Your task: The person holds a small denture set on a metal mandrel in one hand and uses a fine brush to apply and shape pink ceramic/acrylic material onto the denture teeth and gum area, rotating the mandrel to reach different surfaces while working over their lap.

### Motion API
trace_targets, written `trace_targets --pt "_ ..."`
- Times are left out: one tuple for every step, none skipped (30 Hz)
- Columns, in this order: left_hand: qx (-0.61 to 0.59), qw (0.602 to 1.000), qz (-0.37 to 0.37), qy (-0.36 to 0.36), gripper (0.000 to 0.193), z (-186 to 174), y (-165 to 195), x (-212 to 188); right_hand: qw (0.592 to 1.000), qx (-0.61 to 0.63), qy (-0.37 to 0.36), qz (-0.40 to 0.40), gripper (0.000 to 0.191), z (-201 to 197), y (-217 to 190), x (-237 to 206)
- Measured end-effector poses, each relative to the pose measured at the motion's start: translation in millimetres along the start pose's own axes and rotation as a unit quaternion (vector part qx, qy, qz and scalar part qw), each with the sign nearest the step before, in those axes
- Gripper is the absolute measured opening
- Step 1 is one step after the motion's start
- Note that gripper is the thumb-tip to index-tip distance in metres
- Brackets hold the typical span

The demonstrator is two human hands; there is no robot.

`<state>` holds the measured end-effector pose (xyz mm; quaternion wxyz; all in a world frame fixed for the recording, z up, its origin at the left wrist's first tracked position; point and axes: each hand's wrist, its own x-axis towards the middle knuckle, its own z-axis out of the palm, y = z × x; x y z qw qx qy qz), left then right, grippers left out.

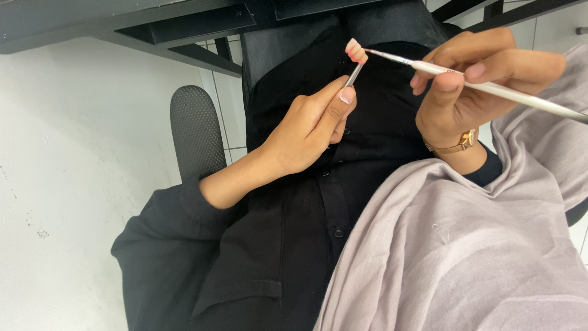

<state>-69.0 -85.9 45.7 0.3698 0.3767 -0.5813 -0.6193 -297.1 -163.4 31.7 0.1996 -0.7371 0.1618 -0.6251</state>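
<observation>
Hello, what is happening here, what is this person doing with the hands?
A seated person in a black shirt is working on a small pink and white piece, which looks like a set of model teeth, fixed on a thin metal pin. The left hand pinches the pin and holds the piece up. The right hand, with a gold watch on its wrist, holds a fine white brush whose tip touches the piece.

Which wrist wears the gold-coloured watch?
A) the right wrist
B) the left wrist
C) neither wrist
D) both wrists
A: the gold-coloured watch sits on the wrist of the right hand, which holds the thin white brush; the left hand has a bare wrist.
</observation>
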Motion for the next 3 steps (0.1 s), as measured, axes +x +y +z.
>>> trace_targets --pt "-0.004 1.000 -0.004 0.000 0.045 0.0 -0.2 0.0 1.000 0.002 0.001 -0.007 0.036 0.4 0.4 0.6" --pt "-0.008 1.000 -0.007 0.000 0.045 0.0 -0.5 0.0 1.000 0.004 0.001 -0.004 0.036 0.9 -0.1 0.8" --pt "-0.003 1.000 -0.005 0.000 0.045 0.1 -0.8 0.3 1.000 0.006 0.001 -0.002 0.036 1.7 -0.8 0.6"
